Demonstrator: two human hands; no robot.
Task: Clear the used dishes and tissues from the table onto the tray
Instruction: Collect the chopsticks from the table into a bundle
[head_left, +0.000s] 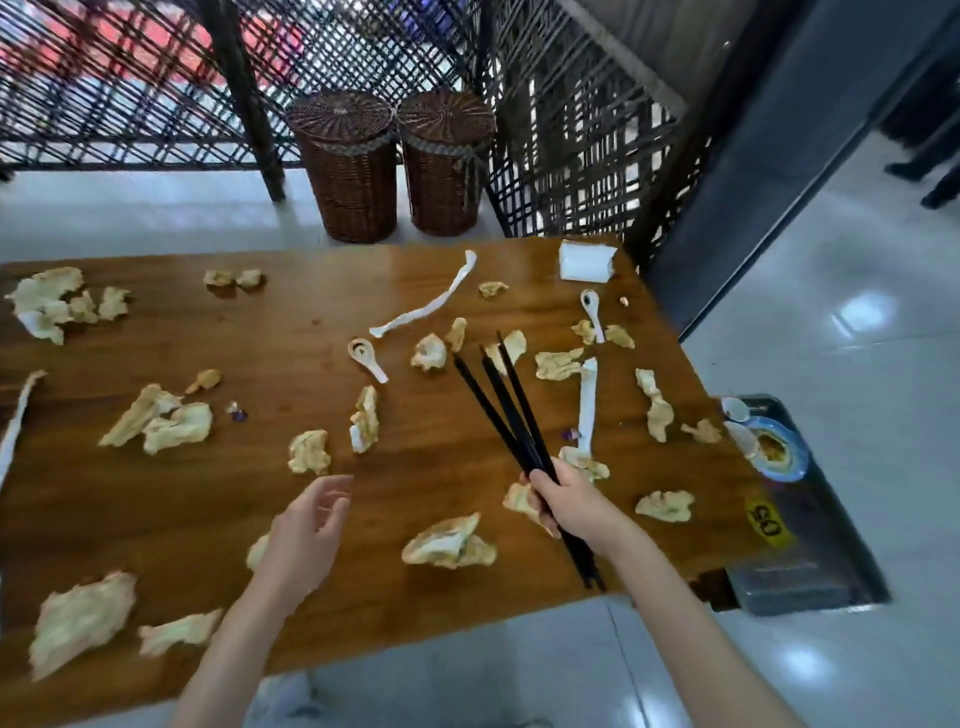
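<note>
Tabletop (218, 499): brown wood, strewn with litter.

Tissues (449, 543): many crumpled, yellow-stained pieces scattered over the whole surface; larger clumps at the far left (44, 304) and the near left (78, 621).

Spoons: two white, lying on the wood, one near the centre (366, 358), one toward the far right (592, 312).

Paper strips: long white twists, one at the far centre (426, 309), one on the right (587, 410), one at the left edge (15, 421).

Tissue roll (587, 262): white, on its side at the far right corner.

Chopsticks (504, 410): black, several in a bundle, tips fanned out above the tabletop, butt ends reaching past the near edge.

Right hand (569, 501): fingers wrapped round the chopsticks.

Left hand (306, 530): released, fingers loosely spread, hovering over the wood, holding nothing.

Tray (810, 566): grey metal, just beside the right edge of the tabletop, lower than it; carries a blue-rimmed bowl (779, 449) with yellow residue and white dishes at its far end.

Baskets (348, 166): two dark wicker, lidded, on the floor beyond the tabletop.
</note>
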